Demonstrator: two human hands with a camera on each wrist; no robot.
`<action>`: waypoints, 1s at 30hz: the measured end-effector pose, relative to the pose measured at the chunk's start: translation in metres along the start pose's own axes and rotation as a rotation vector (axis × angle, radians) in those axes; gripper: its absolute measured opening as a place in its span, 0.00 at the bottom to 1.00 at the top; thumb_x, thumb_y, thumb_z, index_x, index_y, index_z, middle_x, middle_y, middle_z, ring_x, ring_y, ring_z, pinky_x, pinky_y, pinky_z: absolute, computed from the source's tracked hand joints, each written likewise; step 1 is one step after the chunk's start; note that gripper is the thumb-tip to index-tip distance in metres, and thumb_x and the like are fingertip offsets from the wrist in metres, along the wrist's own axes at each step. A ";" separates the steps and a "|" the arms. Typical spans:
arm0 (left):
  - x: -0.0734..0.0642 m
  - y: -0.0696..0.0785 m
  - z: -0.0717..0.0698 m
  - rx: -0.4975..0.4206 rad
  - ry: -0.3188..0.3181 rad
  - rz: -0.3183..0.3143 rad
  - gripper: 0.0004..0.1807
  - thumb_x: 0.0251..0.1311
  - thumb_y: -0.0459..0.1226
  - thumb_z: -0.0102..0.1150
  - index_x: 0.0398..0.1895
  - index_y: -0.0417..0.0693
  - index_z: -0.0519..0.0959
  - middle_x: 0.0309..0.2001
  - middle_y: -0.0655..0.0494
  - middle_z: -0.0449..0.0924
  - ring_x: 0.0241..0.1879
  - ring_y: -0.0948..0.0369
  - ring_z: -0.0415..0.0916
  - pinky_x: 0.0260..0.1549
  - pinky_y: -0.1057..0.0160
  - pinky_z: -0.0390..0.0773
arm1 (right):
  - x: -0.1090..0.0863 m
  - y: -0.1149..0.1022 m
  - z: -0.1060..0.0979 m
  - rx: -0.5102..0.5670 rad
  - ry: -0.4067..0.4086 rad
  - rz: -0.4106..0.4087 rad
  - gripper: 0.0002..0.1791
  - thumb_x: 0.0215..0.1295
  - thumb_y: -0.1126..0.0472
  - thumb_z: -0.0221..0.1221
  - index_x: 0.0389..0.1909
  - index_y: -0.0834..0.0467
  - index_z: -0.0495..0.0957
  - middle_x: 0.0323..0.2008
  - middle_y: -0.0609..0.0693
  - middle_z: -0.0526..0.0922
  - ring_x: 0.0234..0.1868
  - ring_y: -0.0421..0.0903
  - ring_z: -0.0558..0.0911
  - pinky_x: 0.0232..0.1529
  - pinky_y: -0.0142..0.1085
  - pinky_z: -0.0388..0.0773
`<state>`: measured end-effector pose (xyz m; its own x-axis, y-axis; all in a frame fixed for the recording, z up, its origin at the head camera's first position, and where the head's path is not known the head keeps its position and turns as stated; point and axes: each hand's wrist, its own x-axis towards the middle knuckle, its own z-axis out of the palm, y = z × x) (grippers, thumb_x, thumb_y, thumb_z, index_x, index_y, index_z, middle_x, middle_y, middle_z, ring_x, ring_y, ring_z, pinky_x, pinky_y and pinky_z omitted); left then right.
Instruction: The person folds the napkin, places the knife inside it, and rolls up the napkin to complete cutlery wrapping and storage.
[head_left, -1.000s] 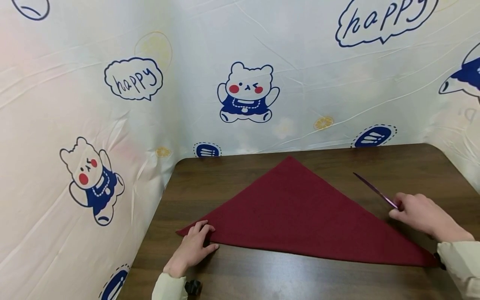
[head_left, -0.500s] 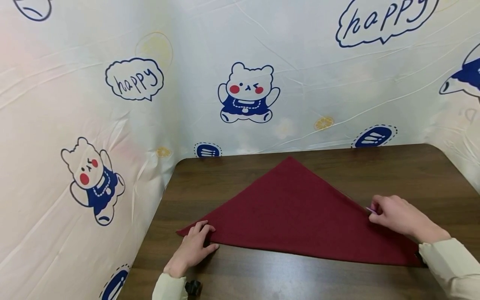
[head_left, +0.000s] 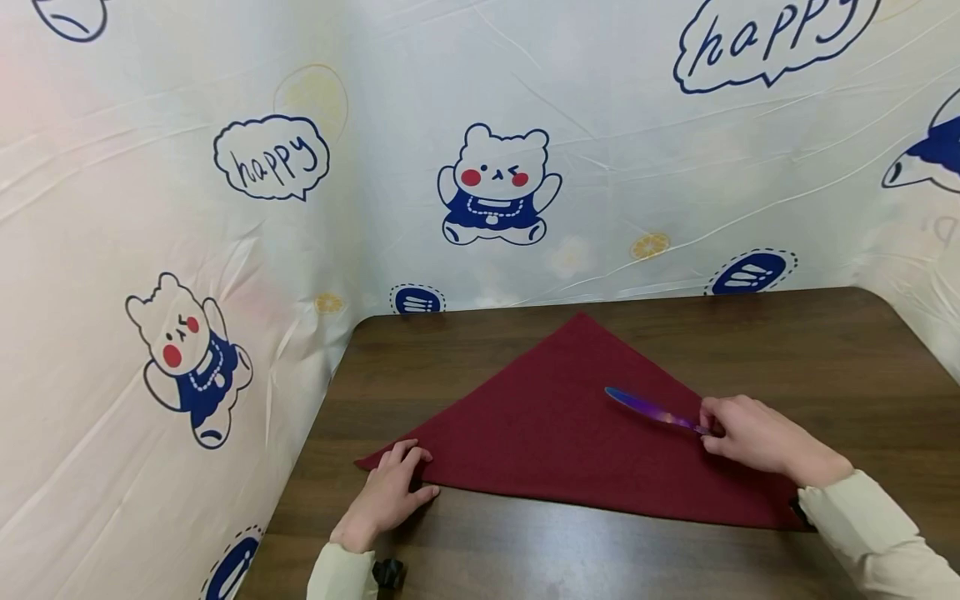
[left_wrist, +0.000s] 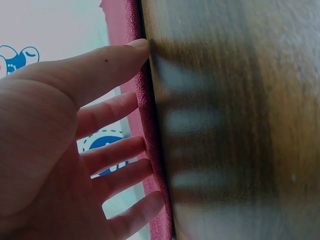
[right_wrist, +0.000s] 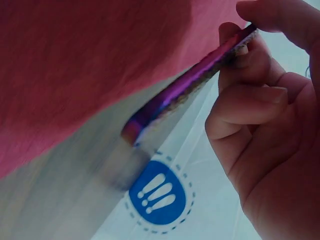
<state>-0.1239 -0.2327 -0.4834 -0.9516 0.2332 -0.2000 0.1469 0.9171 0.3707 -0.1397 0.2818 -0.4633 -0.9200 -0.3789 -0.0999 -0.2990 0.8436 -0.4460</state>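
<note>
A dark red cloth, folded in a triangle, lies flat on the brown table with its point toward the back. My left hand rests at the cloth's left corner, fingers loosely spread over the near edge; in the left wrist view its thumb and fingertips meet that edge. Between thumb and fingers my right hand pinches one end of a shiny purple-blue table knife. The blade points left over the cloth's right half. From the right wrist, the knife appears tilted close to the cloth.
Behind the table hangs a pale curtain printed with bears and "happy" bubbles, and it continues along the left side. Brown wood shows to the right of the cloth and along its near side. Each wrist carries a dark strap.
My right hand has moved left with the table knife, from beside the cloth to over its right half. The blade has swung to point more leftward. My left hand stays in place.
</note>
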 end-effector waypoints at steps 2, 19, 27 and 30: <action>0.000 0.001 0.000 0.001 0.005 0.001 0.19 0.57 0.47 0.66 0.49 0.54 0.75 0.65 0.44 0.66 0.64 0.43 0.64 0.54 0.35 0.66 | 0.003 -0.006 0.002 -0.002 -0.003 -0.016 0.09 0.56 0.60 0.64 0.26 0.50 0.72 0.21 0.41 0.69 0.22 0.35 0.65 0.25 0.29 0.62; -0.001 -0.004 0.002 0.115 0.204 -0.108 0.21 0.60 0.45 0.63 0.48 0.39 0.77 0.53 0.39 0.72 0.52 0.43 0.72 0.45 0.44 0.77 | 0.023 -0.046 0.022 -0.023 -0.022 -0.091 0.10 0.56 0.59 0.66 0.26 0.48 0.72 0.23 0.39 0.70 0.25 0.36 0.67 0.26 0.30 0.65; -0.002 -0.006 0.002 0.133 0.174 -0.189 0.27 0.59 0.47 0.63 0.54 0.38 0.73 0.56 0.36 0.69 0.54 0.41 0.68 0.45 0.36 0.72 | 0.028 -0.057 0.029 -0.047 -0.006 -0.114 0.10 0.54 0.59 0.66 0.26 0.48 0.72 0.25 0.40 0.70 0.26 0.37 0.66 0.27 0.30 0.64; -0.001 -0.007 0.002 0.128 0.168 -0.198 0.27 0.59 0.47 0.63 0.54 0.38 0.73 0.56 0.36 0.69 0.54 0.41 0.68 0.45 0.35 0.72 | 0.029 -0.060 0.031 -0.046 0.001 -0.126 0.11 0.55 0.59 0.66 0.26 0.47 0.72 0.25 0.40 0.70 0.25 0.36 0.66 0.27 0.30 0.64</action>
<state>-0.1237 -0.2386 -0.4873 -0.9950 -0.0015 -0.1003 -0.0236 0.9753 0.2194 -0.1409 0.2086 -0.4669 -0.8750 -0.4821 -0.0446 -0.4231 0.8062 -0.4134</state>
